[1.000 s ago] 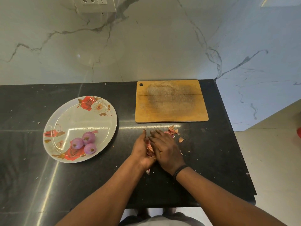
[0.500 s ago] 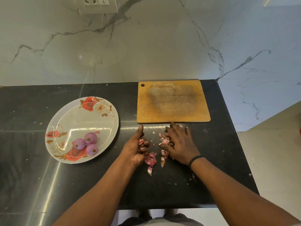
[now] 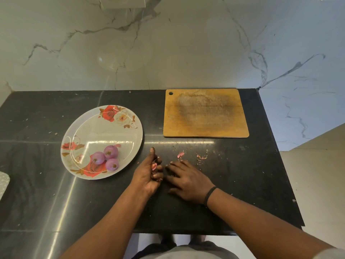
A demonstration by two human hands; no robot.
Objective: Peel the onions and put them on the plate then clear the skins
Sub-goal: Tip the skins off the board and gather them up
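Observation:
Three peeled purple onions (image 3: 107,158) sit together on the near part of a white plate with red roses (image 3: 89,131), left of centre on the black counter. My left hand (image 3: 147,173) stands on its edge with the thumb up, its fingers curled round a bunch of pink onion skins (image 3: 154,166). My right hand (image 3: 184,179) lies flat on the counter just to its right, fingers straight and pointing at the left hand. A few loose bits of skin (image 3: 180,154) and crumbs (image 3: 201,157) lie on the counter beyond the right hand.
A worn wooden cutting board (image 3: 205,114) lies at the back right against the marble wall. The counter (image 3: 252,174) ends at its right edge near the board, and its front edge runs just before my body. A pale object (image 3: 2,182) shows at the far left.
My right hand has swept left across the counter, pushing the skins into my left hand. The pile between the hands is gone from the counter; only small bits stay behind.

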